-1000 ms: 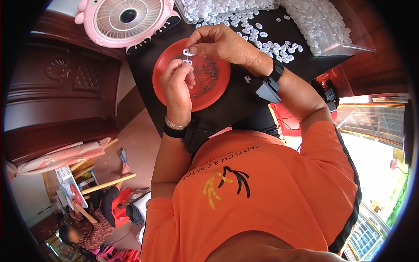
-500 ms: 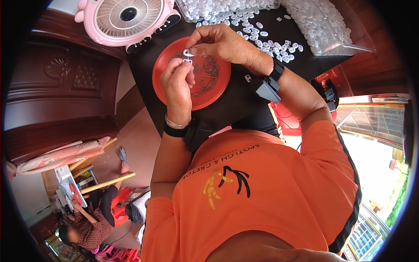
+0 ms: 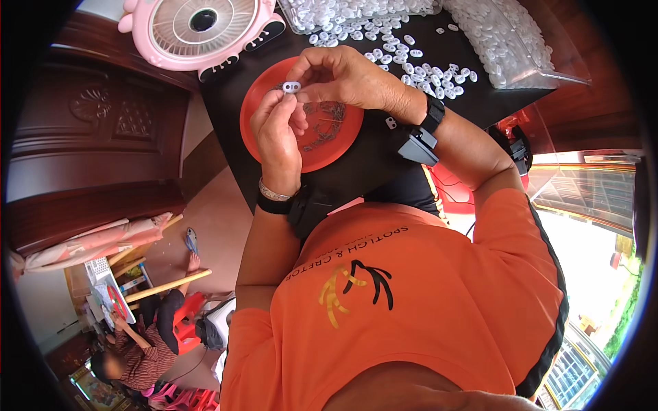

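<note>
Room: from the head view we look down on a black table top (image 3: 356, 171) set against dark carved wooden furniture (image 3: 103, 130), with a pink desk fan (image 3: 199, 27) at its far edge and another person (image 3: 130, 356) seated low at the lower left.
Surface: an orange-red plate (image 3: 322, 147) lies on the black top under our hands; loose white plastic pieces (image 3: 411, 61) are scattered beyond it, with clear bags (image 3: 507, 41) of more of them behind.
Left hand (image 3: 277, 133): fingers closed narrow, pinching a small white two-hole piece (image 3: 291, 86) at its lower edge, held up above the plate.
Right hand (image 3: 343, 75): fingertips drawn together at the same piece from the other side — whether it grips the piece or something thin threaded into it, we cannot tell.
Handling: we judge the piece very light, stiff and smooth — easy to drop, unlikely to break; best taken by its edges between thumb and forefinger, leaving the holes free.
Wrists: a black band (image 3: 428, 120) on the right, a bracelet (image 3: 274, 194) on the left.
</note>
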{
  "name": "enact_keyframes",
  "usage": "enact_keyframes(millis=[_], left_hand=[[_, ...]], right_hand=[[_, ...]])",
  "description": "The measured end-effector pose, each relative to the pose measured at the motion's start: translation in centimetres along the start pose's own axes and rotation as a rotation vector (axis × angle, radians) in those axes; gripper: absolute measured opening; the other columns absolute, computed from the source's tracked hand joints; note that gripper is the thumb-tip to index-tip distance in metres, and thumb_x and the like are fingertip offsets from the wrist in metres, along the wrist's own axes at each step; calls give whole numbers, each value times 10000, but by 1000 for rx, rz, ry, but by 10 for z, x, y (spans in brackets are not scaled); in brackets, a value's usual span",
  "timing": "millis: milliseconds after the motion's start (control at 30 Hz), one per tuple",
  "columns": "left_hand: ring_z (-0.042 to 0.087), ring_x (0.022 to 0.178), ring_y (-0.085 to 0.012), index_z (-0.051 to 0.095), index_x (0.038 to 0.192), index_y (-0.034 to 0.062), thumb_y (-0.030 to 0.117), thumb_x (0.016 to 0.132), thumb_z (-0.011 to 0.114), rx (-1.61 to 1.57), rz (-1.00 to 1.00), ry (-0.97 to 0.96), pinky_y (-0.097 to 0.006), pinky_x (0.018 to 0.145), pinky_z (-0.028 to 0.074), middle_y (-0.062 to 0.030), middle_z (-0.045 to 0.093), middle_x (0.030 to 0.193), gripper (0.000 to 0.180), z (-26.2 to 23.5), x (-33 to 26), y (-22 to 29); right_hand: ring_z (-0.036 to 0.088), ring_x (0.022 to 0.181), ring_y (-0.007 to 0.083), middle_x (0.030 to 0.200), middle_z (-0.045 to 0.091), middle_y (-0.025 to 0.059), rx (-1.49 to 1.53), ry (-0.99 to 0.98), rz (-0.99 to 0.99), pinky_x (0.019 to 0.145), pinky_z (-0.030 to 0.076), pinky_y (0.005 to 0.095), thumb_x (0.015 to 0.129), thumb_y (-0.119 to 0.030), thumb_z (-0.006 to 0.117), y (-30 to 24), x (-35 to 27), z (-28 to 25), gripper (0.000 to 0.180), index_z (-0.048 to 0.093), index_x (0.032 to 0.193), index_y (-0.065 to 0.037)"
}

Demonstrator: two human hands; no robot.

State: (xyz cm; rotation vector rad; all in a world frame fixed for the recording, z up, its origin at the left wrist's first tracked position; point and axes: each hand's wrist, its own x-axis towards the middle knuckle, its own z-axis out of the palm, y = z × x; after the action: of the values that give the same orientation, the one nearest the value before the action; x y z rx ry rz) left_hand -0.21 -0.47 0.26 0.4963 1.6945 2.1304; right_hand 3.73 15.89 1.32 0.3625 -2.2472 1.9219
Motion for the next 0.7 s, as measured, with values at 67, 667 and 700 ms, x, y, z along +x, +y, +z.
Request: enact_keyframes(millis=[67, 667, 700], left_hand=[[466, 538, -63, 580, 826, 27, 145, 862, 513, -23, -11, -8, -194, 489, 340, 4, 531, 650, 140, -1, 1, -1], [509, 510, -83, 607, 861, 21, 188, 866, 518, -75, -86, 30, -199, 471, 376, -17, 569, 627, 189, -2, 3, -5], [508, 508, -81, 611, 858, 20, 187, 868, 514, -74, -82, 28, -197, 469, 373, -20, 580, 635, 193, -2, 3, -5]], right_hand=[[595, 779, 91, 828, 631, 20, -63, 12, -17, 725, 491, 235, 820, -72, 668, -1, -1, 0, 180, 605, 978, -14], [649, 763, 195, 827, 643, 88, -478, 77, -118, 703, 526, 300, 719, -145, 727, -8, -4, 13, 306, 585, 958, -18], [649, 778, 213, 841, 642, 93, -521, 92, -150, 706, 528, 309, 708, -145, 733, -10, -4, 14, 317, 587, 960, -20]])
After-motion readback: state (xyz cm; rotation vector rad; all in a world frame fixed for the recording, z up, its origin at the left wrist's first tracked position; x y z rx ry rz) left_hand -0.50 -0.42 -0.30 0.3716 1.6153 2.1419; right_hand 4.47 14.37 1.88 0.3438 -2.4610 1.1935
